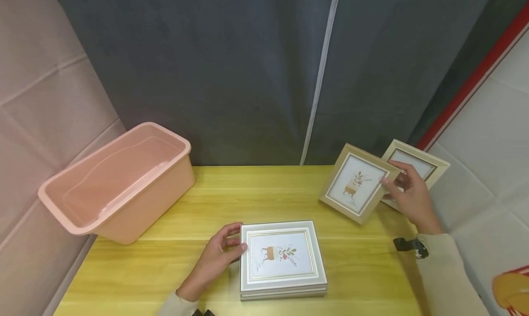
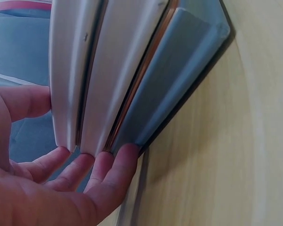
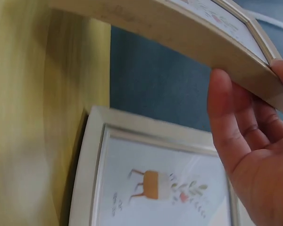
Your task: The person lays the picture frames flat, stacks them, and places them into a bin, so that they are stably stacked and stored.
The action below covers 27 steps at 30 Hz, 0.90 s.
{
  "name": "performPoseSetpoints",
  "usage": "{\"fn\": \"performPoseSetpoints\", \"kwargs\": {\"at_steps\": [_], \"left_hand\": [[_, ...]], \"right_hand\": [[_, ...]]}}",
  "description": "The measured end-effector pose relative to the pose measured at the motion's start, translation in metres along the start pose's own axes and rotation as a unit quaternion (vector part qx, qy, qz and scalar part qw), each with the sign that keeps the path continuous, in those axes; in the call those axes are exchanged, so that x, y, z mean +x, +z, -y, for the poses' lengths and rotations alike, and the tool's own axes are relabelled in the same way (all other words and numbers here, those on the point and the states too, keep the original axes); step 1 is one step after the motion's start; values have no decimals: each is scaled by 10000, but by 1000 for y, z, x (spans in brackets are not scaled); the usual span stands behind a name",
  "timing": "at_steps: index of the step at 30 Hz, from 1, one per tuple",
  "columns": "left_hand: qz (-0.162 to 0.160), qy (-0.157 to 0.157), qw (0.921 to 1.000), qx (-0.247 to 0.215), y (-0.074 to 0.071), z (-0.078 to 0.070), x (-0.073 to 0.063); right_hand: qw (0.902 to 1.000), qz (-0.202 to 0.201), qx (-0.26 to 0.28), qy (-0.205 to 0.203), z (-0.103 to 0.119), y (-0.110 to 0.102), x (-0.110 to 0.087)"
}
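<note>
At the front middle of the table lies a stack of picture frames (image 1: 283, 257), the top one white with a gold inner line and a plant drawing. My left hand (image 1: 216, 256) touches its left side, thumb at the top frame's edge. Several fingers (image 2: 125, 155) rest along the stacked edges in the left wrist view. At the right, my right hand (image 1: 409, 194) pinches a tan picture frame (image 1: 330, 194) by its right edge, thumb in front, fingers behind. It is tilted. Behind that hand is a cream picture frame (image 1: 440, 166), also visible in the right wrist view.
A pink plastic tub (image 1: 161, 199) stands at the left of the yellow wood-grain table (image 1: 165, 265). Dark grey cloth (image 1: 215, 77) hangs behind the table. Pale padded panels (image 1: 487, 150) flank it on the right, with a red strip.
</note>
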<state>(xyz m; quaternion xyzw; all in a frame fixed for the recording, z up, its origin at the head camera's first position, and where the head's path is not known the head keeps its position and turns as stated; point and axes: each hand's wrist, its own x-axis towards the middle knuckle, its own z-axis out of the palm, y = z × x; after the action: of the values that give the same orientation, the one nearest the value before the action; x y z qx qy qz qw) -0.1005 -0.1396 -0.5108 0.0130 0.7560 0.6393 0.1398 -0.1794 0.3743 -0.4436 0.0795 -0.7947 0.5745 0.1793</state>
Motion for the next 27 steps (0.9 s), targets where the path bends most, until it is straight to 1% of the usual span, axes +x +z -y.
{"fn": "performPoseSetpoints", "kwargs": {"at_steps": [7,13,17,22,24,27], "left_hand": [[-21,-3,10000,0,1,-2,-2],[-18,0,10000,-61,0,-4,-4],[-105,96,9999,6,-2,-7,-6],[-283,273,9989,241,-6,-14,-8],[-311,334,9984,321,-6,-17,-9],[-348,432,9976,410,-6,-23,-9]], "right_hand": [[9994,18,352,-2,15,8,-6],[9962,73,855,-117,25,13,-11],[9926,102,1200,-158,35,17,-14],[9868,215,1580,-277,49,22,-20],[9848,255,1679,-366,55,25,-22],[9843,290,1652,-556,63,30,-25]]}}
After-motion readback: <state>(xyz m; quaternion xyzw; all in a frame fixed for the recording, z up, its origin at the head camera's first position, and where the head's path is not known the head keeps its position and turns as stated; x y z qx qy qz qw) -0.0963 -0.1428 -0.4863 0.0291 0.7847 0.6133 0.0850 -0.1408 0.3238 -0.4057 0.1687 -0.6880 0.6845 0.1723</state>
